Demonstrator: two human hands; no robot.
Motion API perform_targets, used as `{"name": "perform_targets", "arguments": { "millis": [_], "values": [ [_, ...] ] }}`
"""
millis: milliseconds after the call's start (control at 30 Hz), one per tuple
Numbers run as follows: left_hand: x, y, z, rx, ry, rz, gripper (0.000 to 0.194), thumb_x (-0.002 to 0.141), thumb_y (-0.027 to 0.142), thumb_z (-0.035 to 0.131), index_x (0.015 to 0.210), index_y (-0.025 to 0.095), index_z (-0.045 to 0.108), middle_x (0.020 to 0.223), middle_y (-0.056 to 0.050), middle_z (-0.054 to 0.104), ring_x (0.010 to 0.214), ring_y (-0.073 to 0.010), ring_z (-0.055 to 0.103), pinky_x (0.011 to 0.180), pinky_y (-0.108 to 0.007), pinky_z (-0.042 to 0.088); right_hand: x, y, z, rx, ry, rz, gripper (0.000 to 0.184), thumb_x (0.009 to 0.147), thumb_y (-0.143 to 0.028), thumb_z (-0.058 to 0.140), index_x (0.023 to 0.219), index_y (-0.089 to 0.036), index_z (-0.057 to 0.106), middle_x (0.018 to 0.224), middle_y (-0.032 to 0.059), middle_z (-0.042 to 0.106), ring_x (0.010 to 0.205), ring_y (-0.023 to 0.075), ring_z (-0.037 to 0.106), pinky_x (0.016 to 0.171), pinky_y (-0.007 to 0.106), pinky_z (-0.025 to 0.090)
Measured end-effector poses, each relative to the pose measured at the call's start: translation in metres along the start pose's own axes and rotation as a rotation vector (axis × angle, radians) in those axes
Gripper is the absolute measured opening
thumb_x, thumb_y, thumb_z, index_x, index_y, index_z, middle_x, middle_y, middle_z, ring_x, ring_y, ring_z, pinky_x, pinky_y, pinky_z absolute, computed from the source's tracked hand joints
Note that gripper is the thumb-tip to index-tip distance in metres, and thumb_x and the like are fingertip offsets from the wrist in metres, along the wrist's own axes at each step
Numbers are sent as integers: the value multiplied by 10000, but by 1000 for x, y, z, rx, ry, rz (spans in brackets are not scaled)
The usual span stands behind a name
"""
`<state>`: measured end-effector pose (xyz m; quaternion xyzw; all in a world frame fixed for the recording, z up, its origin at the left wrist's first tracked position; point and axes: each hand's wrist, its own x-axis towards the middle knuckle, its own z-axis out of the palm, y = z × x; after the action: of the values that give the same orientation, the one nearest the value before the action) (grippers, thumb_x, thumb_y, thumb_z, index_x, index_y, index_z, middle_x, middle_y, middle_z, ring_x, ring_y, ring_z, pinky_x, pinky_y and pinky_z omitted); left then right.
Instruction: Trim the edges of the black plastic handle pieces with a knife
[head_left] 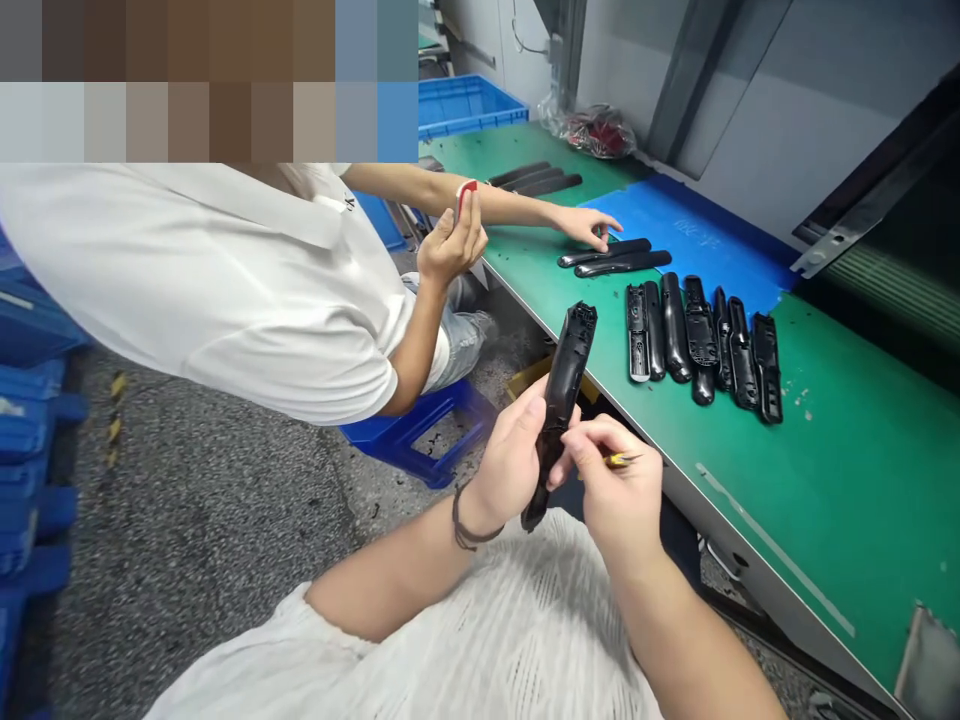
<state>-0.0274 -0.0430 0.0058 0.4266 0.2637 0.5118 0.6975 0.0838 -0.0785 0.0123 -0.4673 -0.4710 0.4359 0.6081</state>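
My left hand [514, 455] is closed around a long black plastic housing [568, 365], tilted upright above my lap with its hollow, ribbed side showing. In my right hand [619, 485] is a thin tool with a yellow and black handle [621, 460], pinched between thumb and fingers. Its tip is hidden against the edge of the housing, so I cannot tell what kind of tool it is. On the green table beyond my hands lies a row of several similar black plastic housings [701, 340], some hollow side up, others smooth side up.
A co-worker in a white shirt [247, 290] sits at the left on a blue stool [427, 430]. One of their hands [589, 225] reaches over two black pieces [622, 262]; the other holds something red and white. The green table's [847, 450] edge runs along my right. Blue crates [30, 480] stand far left.
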Motion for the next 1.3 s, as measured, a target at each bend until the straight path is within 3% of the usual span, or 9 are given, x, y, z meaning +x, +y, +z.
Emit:
{"name": "perform_targets", "arguments": {
  "millis": [167, 367, 500, 700, 867, 933, 1000, 1067, 1300],
  "values": [
    [10, 1, -6, -154, 67, -146, 435, 1055, 551, 386, 928, 177, 570, 552, 24, 525, 352, -94, 405, 354, -199, 348, -7, 5, -18, -207, 46, -196, 50, 914, -171, 718, 922, -219, 710, 809, 0, 634, 654, 121, 610, 613, 286, 520],
    [29, 4, -7, -386, 321, -306, 558, 1095, 475, 199, 842, 130, 558, 654, -9, 511, 385, -63, 383, 358, -184, 317, -25, 25, -40, -517, -328, -573, 202, 890, -208, 757, 1069, -199, 663, 850, 50, 658, 729, 163, 589, 630, 302, 462],
    [30, -2, -1, -420, 380, -278, 536, 1099, 456, 191, 846, 142, 543, 683, -15, 537, 386, -57, 371, 359, -180, 307, -35, 34, -37, -751, -265, -790, 184, 899, -98, 684, 1044, -202, 635, 841, 51, 697, 638, 137, 538, 578, 291, 372],
    [25, -5, -12, -368, 38, -360, 624, 1053, 619, 222, 818, 157, 570, 479, 49, 359, 337, -69, 284, 348, -173, 262, -37, 22, -38, -529, -246, -594, 166, 912, -31, 609, 925, -197, 607, 768, 16, 630, 661, 120, 570, 615, 262, 446],
    [22, -1, -23, -350, 120, -187, 364, 972, 445, 601, 1226, 185, 592, 757, 45, 488, 429, -45, 377, 374, -158, 307, -8, 27, -51, -718, 8, -291, 250, 897, -265, 765, 1116, -226, 652, 695, -54, 589, 568, 107, 535, 581, 249, 447],
    [21, -1, -26, -256, 129, -151, 435, 927, 441, 683, 1253, 173, 577, 750, 62, 458, 432, -45, 391, 364, -162, 308, 6, 30, -58, -801, -3, -88, 522, 853, -411, 807, 1271, -208, 568, 771, -42, 620, 606, 127, 579, 591, 259, 476],
    [20, -3, -29, -128, 126, -113, 446, 901, 457, 729, 1208, 177, 567, 742, 71, 466, 418, -44, 402, 355, -166, 306, 15, 26, -65, -814, -91, -16, 470, 925, -443, 706, 1288, -203, 531, 929, 18, 677, 731, 151, 649, 656, 273, 512],
    [19, -5, -31, -8, 114, -89, 435, 902, 490, 732, 1160, 187, 557, 724, 76, 483, 403, -40, 404, 362, -167, 308, 20, 15, -73, -819, -187, -93, 212, 1035, -348, 516, 1192, -218, 573, 986, 39, 686, 805, 149, 660, 714, 270, 511],
    [4, -10, -19, 232, 54, -169, 420, 1011, 544, 544, 1168, 167, 641, 659, 25, 542, 480, -87, 439, 450, -202, 351, 38, -36, -93, -1258, -264, -686, 208, 1051, -287, 445, 1033, -208, 637, 771, 17, 562, 682, 160, 497, 621, 303, 350]
  ]
}}
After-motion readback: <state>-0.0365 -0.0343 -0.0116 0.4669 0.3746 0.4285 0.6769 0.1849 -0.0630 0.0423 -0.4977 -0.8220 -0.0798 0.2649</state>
